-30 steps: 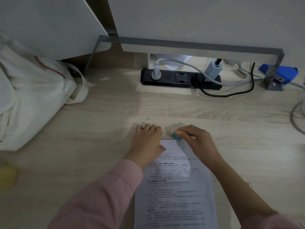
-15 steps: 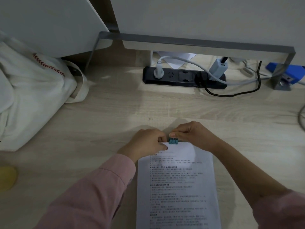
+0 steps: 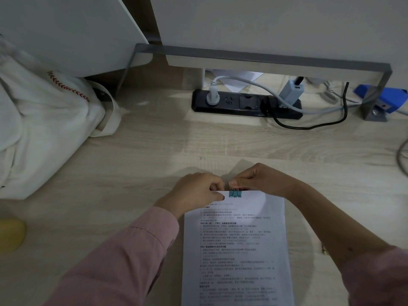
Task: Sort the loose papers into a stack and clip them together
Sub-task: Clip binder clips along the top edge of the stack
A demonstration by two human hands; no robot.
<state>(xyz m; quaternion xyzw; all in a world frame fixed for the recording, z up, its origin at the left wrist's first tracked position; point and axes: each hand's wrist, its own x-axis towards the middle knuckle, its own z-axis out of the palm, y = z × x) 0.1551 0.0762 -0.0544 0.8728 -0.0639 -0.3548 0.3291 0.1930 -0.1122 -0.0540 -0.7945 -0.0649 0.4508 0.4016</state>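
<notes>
Paper stack [image 3: 236, 250], low centre of frame on the tabletop [image 3: 154, 155], top edge pinched by left hand [image 3: 196, 191] while right hand [image 3: 262, 182] pinches the teal clip [image 3: 235, 193] there; seat it fully before letting go.

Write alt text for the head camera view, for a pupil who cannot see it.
On a wooden desk, the left hand holds a stack of printed papers at its top edge, and the right hand pinches a teal clip sitting on that edge. A black power strip lies behind, and a white bag sits at the left.
</notes>
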